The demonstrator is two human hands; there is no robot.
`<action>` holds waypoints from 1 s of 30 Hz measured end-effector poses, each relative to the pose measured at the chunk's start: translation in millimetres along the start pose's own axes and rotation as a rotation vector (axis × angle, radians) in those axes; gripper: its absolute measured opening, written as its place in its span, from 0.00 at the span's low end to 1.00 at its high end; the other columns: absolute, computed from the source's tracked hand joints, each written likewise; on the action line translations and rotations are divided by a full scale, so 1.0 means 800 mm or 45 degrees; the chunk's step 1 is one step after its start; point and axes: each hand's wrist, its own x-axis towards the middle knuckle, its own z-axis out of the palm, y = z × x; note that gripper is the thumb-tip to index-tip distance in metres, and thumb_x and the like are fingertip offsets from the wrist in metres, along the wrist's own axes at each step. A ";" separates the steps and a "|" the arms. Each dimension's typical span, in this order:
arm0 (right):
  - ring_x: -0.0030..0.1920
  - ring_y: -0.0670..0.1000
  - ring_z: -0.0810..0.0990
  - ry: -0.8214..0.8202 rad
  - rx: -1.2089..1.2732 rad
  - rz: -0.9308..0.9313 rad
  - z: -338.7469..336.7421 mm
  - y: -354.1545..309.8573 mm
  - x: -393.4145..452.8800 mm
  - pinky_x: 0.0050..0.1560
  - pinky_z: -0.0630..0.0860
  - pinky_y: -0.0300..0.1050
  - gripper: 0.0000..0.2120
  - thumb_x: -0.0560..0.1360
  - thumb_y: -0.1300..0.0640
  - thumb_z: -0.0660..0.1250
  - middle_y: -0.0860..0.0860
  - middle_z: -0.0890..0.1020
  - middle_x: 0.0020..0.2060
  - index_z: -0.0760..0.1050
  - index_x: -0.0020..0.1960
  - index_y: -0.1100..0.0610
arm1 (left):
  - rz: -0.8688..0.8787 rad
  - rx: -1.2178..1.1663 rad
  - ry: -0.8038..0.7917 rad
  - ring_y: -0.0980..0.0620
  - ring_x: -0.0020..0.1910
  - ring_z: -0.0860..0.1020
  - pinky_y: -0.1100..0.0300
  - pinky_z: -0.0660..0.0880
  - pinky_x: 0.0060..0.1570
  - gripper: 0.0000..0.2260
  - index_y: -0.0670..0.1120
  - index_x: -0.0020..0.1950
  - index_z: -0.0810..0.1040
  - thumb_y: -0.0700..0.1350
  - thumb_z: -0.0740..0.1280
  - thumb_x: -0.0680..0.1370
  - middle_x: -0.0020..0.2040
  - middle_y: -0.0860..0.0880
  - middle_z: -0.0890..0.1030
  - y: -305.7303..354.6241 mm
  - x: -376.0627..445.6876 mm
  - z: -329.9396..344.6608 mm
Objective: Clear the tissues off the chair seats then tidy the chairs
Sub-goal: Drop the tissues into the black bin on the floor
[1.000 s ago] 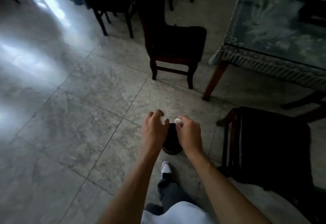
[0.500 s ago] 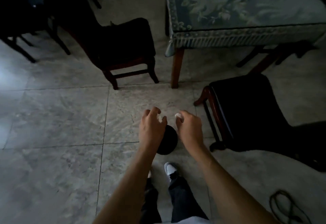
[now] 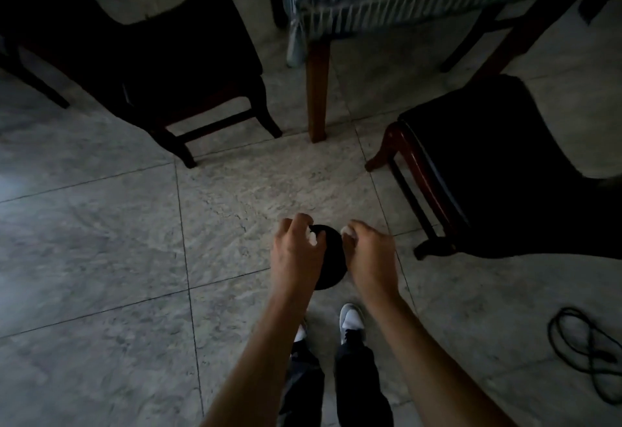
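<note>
My left hand (image 3: 296, 251) and my right hand (image 3: 370, 255) hang side by side over a small round black bin (image 3: 331, 263) on the floor. Each hand pinches a bit of white tissue: one tissue (image 3: 312, 238) in the left fingers, another tissue (image 3: 347, 232) in the right. A dark-seated wooden chair (image 3: 161, 56) stands at the upper left, turned away from the table. A second dark chair (image 3: 498, 164) stands at the right. I see no tissue on either seat.
A table with a patterned fringed cloth (image 3: 387, 2) and a wooden leg (image 3: 317, 90) stands at the top. A black cable (image 3: 585, 349) coils on the tiled floor at the lower right. My feet (image 3: 351, 320) stand just behind the bin.
My view has swung right and tilted down, so the table and both chairs sit nearer. My hands have stayed together over the black bin, still pinching tissue.
</note>
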 end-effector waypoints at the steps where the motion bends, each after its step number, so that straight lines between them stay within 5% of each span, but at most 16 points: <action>1: 0.43 0.45 0.82 -0.007 -0.001 0.007 0.015 0.012 0.005 0.41 0.73 0.33 0.08 0.78 0.58 0.65 0.53 0.85 0.44 0.80 0.52 0.60 | -0.010 -0.004 0.002 0.49 0.47 0.75 0.56 0.75 0.44 0.11 0.46 0.56 0.77 0.46 0.71 0.75 0.52 0.46 0.77 -0.012 0.007 0.014; 12: 0.48 0.54 0.84 -0.117 0.009 0.060 0.177 0.137 0.048 0.47 0.75 0.39 0.10 0.78 0.59 0.66 0.56 0.85 0.48 0.81 0.57 0.60 | -0.093 0.030 -0.007 0.44 0.46 0.79 0.47 0.78 0.45 0.11 0.47 0.52 0.78 0.47 0.72 0.72 0.49 0.45 0.79 -0.167 0.064 0.165; 23: 0.51 0.57 0.84 -0.308 -0.017 0.153 0.332 0.246 0.078 0.50 0.81 0.52 0.11 0.78 0.59 0.66 0.58 0.85 0.49 0.79 0.59 0.59 | -0.263 -0.022 -0.089 0.46 0.49 0.78 0.53 0.75 0.45 0.12 0.47 0.52 0.78 0.49 0.72 0.72 0.50 0.46 0.80 -0.295 0.103 0.303; 26: 0.53 0.56 0.83 -0.334 -0.028 0.168 0.364 0.271 0.090 0.53 0.78 0.45 0.11 0.78 0.61 0.65 0.57 0.85 0.50 0.79 0.59 0.58 | -0.271 -0.019 -0.093 0.45 0.48 0.78 0.49 0.77 0.46 0.13 0.46 0.52 0.78 0.50 0.72 0.72 0.49 0.45 0.81 -0.321 0.115 0.335; 30: 0.52 0.55 0.82 -0.383 -0.050 0.170 0.401 0.294 0.103 0.46 0.70 0.37 0.11 0.77 0.63 0.64 0.56 0.84 0.50 0.79 0.58 0.58 | -0.310 0.027 -0.140 0.44 0.51 0.78 0.57 0.71 0.45 0.14 0.45 0.54 0.79 0.50 0.72 0.73 0.51 0.44 0.81 -0.349 0.131 0.369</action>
